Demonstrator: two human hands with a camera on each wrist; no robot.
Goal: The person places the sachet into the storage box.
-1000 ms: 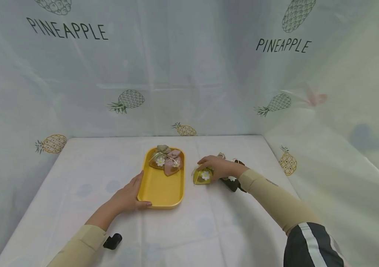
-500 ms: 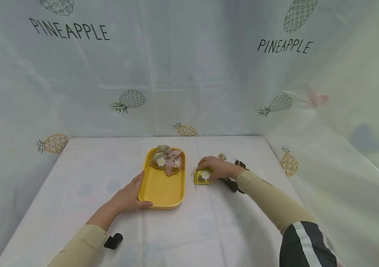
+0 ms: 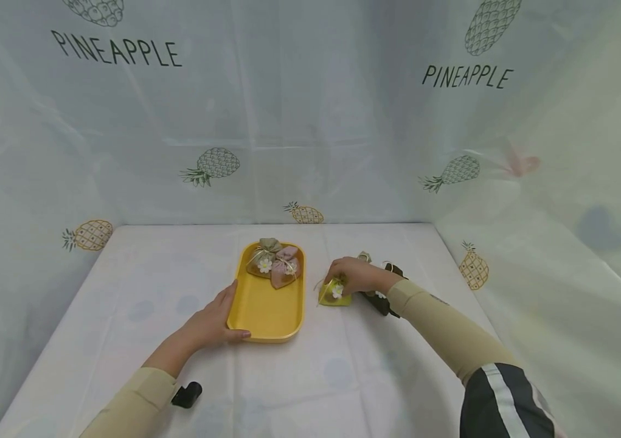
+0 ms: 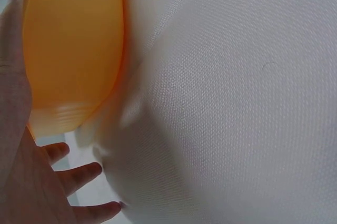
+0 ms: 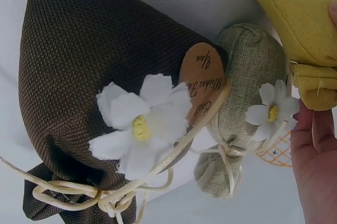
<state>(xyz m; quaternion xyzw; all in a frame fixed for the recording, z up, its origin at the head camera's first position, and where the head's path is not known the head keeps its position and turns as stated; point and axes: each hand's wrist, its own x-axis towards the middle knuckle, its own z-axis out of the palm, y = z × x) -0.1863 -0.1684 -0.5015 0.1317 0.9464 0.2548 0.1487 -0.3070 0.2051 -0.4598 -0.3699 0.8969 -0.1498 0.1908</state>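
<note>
Yellow pouch (image 3: 334, 298) lies just right of centre in the head view, over the bench (image 3: 151, 292), outside the yellow tray (image 3: 263, 316) and near its right rim; whether its base touches the cloth cannot be told. Right hand (image 3: 358, 275) grasps this pouch, fingers on its upper part; the right wrist view shows only part of the grip, at the right edge. Left hand (image 3: 208, 322) is not clenched: fingers extended along the tray's left side, thumb at the near left corner, apparently steadying it. Tray bears an olive pouch (image 3: 258, 267) and a pink pouch (image 3: 283, 277), side by side at its far end; near part bare. In the right wrist view, a dark brown pouch (image 5: 79, 61) fills the left and a grey-green pouch (image 5: 245, 71) sits centre, just beside the yellow one. Risks, as judged: fabric is likely soft, so a shallow hold at the gathered neck could let the pouch sag or slip; the cord (image 5: 179, 145) on the dark pouch could snag a finger and drag that neighbour along; a low crossing could clip the right rim; uneven pressure from the left hand could skew the tray
</note>
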